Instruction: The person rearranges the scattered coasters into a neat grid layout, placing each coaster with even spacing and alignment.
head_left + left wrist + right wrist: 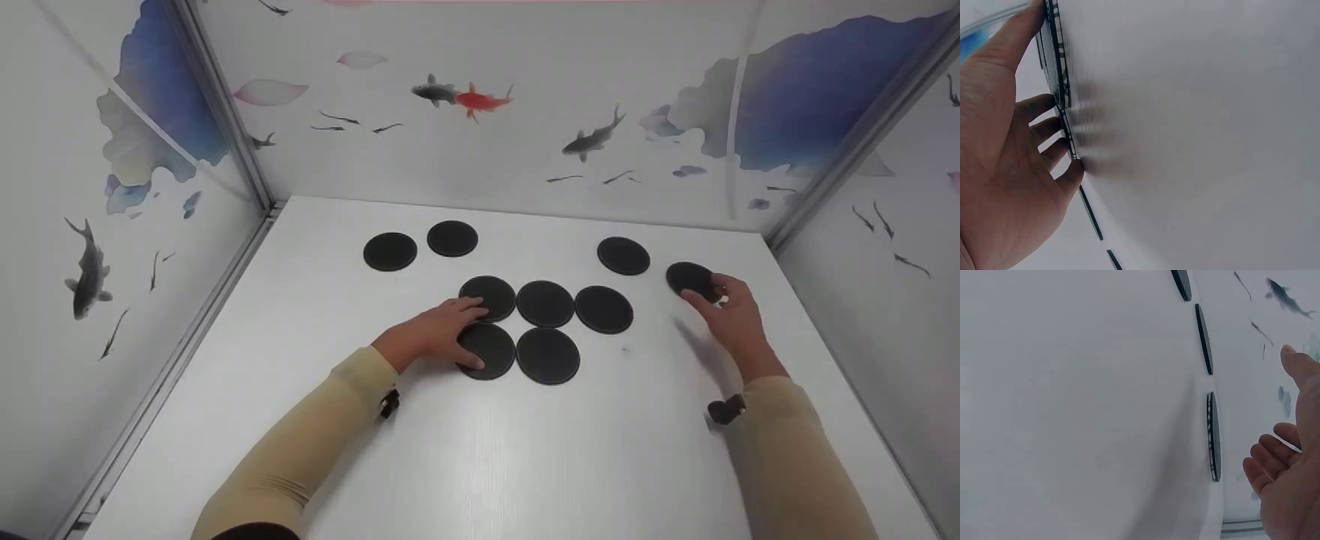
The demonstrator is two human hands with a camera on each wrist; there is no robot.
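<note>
We look down over a white table (480, 465) walled in by panels painted with fish. Nine flat black discs lie on it. Five sit packed together at the centre, three in a back row and two in front. Our left hand (442, 330) rests at the left end of this cluster, fingers stretched and spread, lying across the front left disc (491, 351) and reaching the back left disc (491, 296). Nothing is gripped; the fingers only lie on the disc tops.

Our right hand (731, 311) is well off to the right, fingers loosely bent. Its fingertips and thumb meet the near edge of a lone far right disc (688, 277), which lies just beyond the hand. Whether the disc is pinched or merely touched, we cannot tell.

Every disc lies flat, face up. Being round, none has a long axis or points any way.

The left wrist view shows what the head view cannot: the discs edge-on, thin, with a pale dotted pattern along the rim (1061, 84), and the fingertips (1075, 166) pressed against those edges. The right wrist view shows the right hand (1289, 489) open, with a clear gap between its fingers and the nearest disc edge (1214, 436), a gap the head view does not reveal. Only the head view shows the full layout, including two discs at back left (420, 245)
</note>
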